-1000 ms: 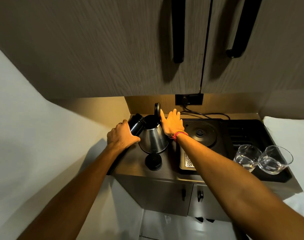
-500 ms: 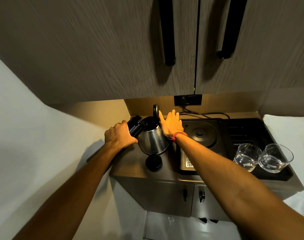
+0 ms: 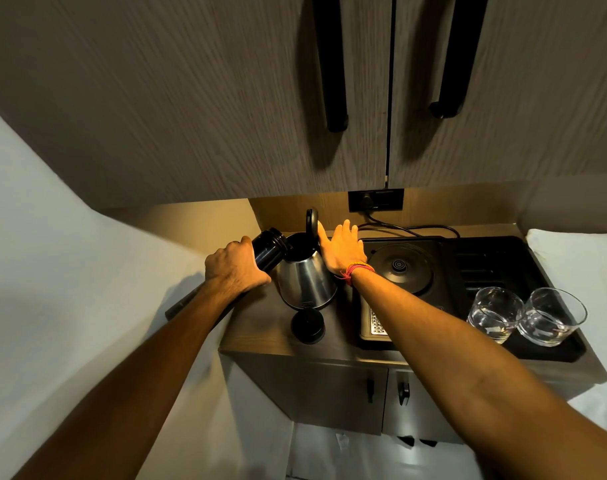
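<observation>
Tipping black flask (image 3: 269, 249), gripped by left hand (image 3: 234, 268), into open kettle (image 3: 307, 284) braced by flat-fingered right hand (image 3: 342, 251); next, probably righting it.

Place: a compact kitchenette, a tea-making corner.
Between my left hand (image 3: 234, 268) and right hand (image 3: 342, 252): steel electric kettle (image 3: 307, 282) on a small counter (image 3: 260, 329).
Right of my right hand: kettle base (image 3: 399, 268) on a black tray (image 3: 558, 351), with drinking glasses (image 3: 495, 315).
Beyond my right hand: wall socket (image 3: 376, 200), cord plugged in.
Above my hands: wood-grain cupboard doors (image 3: 191, 98), long black handles (image 3: 331, 64).
Below my forearms: base cupboard (image 3: 316, 393).
</observation>
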Demonstrator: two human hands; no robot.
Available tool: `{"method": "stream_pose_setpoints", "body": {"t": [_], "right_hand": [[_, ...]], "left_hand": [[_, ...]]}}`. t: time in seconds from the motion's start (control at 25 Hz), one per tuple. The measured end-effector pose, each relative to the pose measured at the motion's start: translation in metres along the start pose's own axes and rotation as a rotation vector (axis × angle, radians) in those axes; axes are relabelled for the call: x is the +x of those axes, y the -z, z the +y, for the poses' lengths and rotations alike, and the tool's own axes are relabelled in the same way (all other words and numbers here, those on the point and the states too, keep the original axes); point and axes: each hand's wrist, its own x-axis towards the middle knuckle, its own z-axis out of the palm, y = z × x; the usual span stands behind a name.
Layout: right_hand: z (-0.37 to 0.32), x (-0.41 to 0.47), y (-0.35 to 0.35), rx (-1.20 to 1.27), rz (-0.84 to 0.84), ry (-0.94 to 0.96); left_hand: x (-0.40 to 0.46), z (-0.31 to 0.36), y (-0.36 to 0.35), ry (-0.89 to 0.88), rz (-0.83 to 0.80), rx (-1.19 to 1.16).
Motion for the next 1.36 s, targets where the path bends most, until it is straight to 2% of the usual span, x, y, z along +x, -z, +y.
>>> {"method": "stream_pose_setpoints", "body": {"t": [0.4,0.72,0.88,1.04,1.2,1.36], "right_hand": [[0.002,0.004,-0.001,-0.047,-0.025,0.022],[0.005,0.011,-0.006,-0.047,-0.015,0.017],[0.005,0.014,-0.006,-0.066,-0.037,0.007],[0.009,0.018,-0.008,-0.319,-0.099,0.126],[0.002,0.019,-0.005,-0.343,-0.087,0.144],[-0.011,0.023,-0.011,-0.481,-0.100,0.201]], "left_hand": [[-0.003,0.002,0.006,-0.045,0.023,0.031],[0.002,0.001,-0.004,0.010,0.004,-0.042],[0.004,0.006,-0.015,0.041,0.022,-0.228],[0.003,0.007,-0.035,0.117,0.042,-0.607],[-0.004,-0.010,-0.063,0.285,0.174,-1.022],[-0.012,-0.016,-0.089,0.394,0.291,-1.149]]}}
